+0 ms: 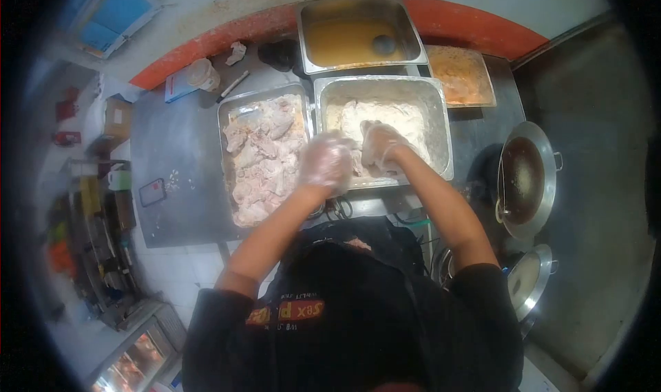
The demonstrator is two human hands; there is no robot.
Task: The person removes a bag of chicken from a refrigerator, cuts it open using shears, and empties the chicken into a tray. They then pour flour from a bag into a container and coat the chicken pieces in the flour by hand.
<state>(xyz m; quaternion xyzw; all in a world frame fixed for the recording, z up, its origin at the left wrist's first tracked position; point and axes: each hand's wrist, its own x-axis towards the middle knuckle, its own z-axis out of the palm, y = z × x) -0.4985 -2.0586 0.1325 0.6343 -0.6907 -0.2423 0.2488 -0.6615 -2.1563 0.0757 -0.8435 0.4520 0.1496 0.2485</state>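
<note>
My left hand (327, 161), in a clear plastic glove, is over the left rim of a metal pan of white flour (416, 127). Motion smears its fingers. My right hand (381, 144), gloved too, is down in the flour with its fingers curled; what they close on is hidden. Between the hands lies a floured lump (358, 163), perhaps a chicken piece. Left of the pan, a metal tray (225, 178) holds several flour-coated chicken pieces (268, 151), close to my left hand.
Behind the flour pan stands a deep pan of yellowish liquid (344, 37) with a dark round object in it. An orange-brown tray (461, 78) is at the back right. Two large woks (549, 199) stand at right. A marker (234, 87) and a white tub (202, 74) lie back left.
</note>
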